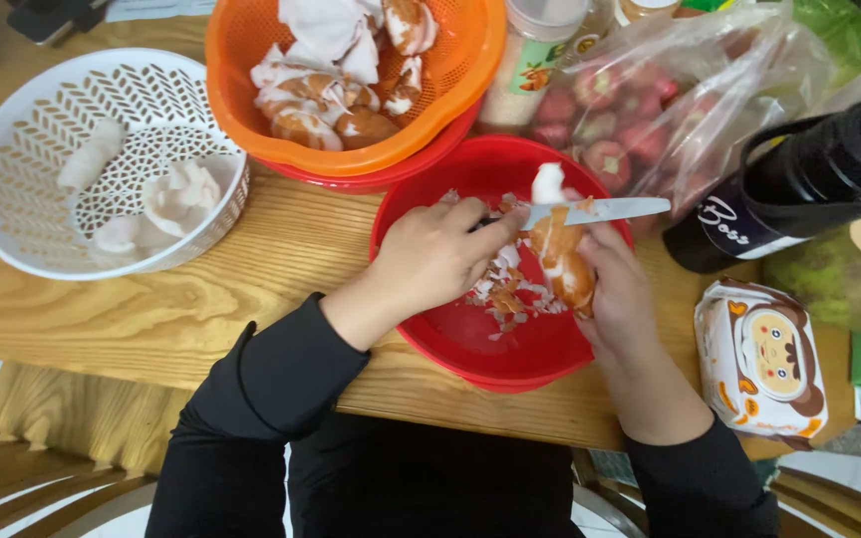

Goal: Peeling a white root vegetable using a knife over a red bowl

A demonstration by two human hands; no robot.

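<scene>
Knife point(590, 210) sits in the left hand's point(437, 257) closed grip, blade pointing to 3 o'clock across an orange, partly peeled piece point(562, 257) clasped by the right hand point(622, 291), both over the red bowl point(450, 339) on the counter point(251, 289); white basket point(12, 130) lies at 9 o'clock

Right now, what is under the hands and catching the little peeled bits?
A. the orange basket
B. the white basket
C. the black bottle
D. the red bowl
D: the peel scraps lie inside the red bowl, right below the left hand with the knife and the right hand holding the orange-and-white piece.
</scene>
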